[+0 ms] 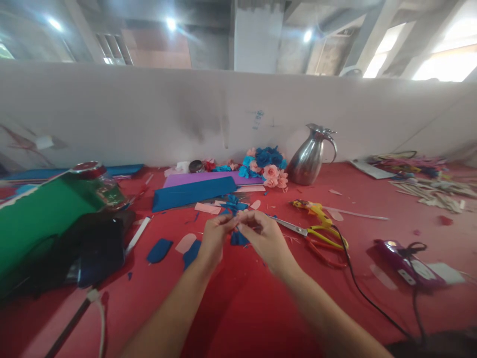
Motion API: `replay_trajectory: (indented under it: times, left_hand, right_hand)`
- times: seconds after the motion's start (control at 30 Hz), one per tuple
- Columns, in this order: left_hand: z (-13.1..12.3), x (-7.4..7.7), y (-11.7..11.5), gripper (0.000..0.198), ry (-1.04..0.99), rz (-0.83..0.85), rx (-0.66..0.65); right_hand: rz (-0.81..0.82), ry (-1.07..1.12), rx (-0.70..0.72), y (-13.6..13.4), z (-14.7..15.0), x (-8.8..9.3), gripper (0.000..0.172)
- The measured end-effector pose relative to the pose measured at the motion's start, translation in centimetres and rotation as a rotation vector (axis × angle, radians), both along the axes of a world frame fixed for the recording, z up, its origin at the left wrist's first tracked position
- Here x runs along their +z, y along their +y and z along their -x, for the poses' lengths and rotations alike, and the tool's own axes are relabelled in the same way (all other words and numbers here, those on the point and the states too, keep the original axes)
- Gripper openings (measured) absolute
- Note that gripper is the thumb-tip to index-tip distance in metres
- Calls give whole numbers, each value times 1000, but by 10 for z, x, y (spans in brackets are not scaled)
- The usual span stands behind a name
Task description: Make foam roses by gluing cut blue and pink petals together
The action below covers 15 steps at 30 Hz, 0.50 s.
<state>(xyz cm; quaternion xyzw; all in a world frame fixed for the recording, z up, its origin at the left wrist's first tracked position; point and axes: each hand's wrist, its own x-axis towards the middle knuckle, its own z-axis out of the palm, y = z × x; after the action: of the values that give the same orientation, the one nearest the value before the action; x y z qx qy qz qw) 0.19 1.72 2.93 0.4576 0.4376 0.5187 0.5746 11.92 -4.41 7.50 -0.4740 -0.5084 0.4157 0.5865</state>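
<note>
My left hand (216, 236) and my right hand (263, 236) meet over the red table, thumbs and fingertips pinched together. What they pinch is small and mostly covered by the fingers; a bit of pale pink shows there. Just beyond the fingertips is crumpled blue paper (234, 203), and below them lies a blue paper piece (238, 238). To the left are a blue petal-shaped cutout (160, 250) and a pink cutout (185, 243). Scissors (313, 232) with yellow and red handles lie right of my right hand, beside a yellow glue gun (316, 211).
Behind the hands are a blue sheet (194, 193), a purple sheet (182, 179), blue and pink paper flowers (271, 172) and a steel jug (309, 156). A glass jar (106, 186), green sheet (44, 219) and dark phone (102, 251) are left. A cord (363, 291) runs right.
</note>
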Motion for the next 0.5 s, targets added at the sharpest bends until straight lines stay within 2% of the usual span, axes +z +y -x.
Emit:
replay_trajectory:
  times: [0.1,0.2,0.27,0.5]
  left_hand:
    - [1,5,0,24,23,-9,9]
    - [2,8,2,26,28,-17,47]
    - [2,7,3,25,25,-16,38]
    - [-5,-5,0,25,105,-31,-32]
  right_hand:
    - [123,100,-54,40,-1,-31,27]
    - [194,229,46,54,-2,-51,39]
    - [177,278,95,53,-1,-56,41]
    - [76,326,158,51,-8,-57,26]
